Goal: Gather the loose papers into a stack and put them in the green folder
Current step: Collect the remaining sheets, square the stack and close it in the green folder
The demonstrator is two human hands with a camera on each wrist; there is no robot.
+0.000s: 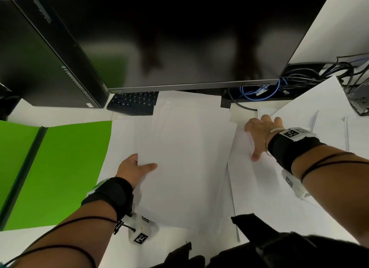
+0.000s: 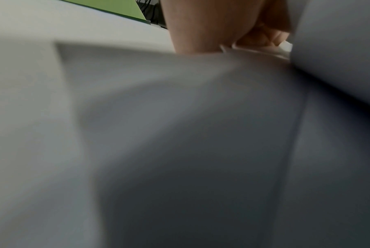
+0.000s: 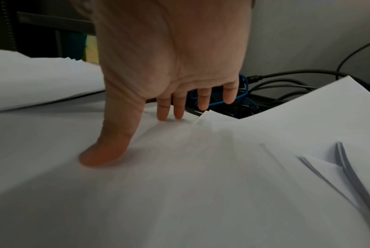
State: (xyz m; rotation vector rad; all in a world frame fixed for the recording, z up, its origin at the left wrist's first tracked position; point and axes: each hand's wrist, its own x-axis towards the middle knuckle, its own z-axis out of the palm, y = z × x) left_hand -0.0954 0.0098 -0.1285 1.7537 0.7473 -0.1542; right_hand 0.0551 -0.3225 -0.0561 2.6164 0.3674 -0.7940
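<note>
Pinching the gathered stack (image 1: 185, 164) at centre frame, the left hand (image 1: 133, 170) sat nearest the green folder (image 1: 60, 168) at left; the right hand (image 1: 261, 136) pressed spread-fingered on loose papers (image 1: 311, 108) at right.

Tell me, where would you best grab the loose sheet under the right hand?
Probably at its far edge, coming from the right: the right hand lies flat on the sheet, and in the wrist view its corner near the fingertips lifts off the desk.
</note>
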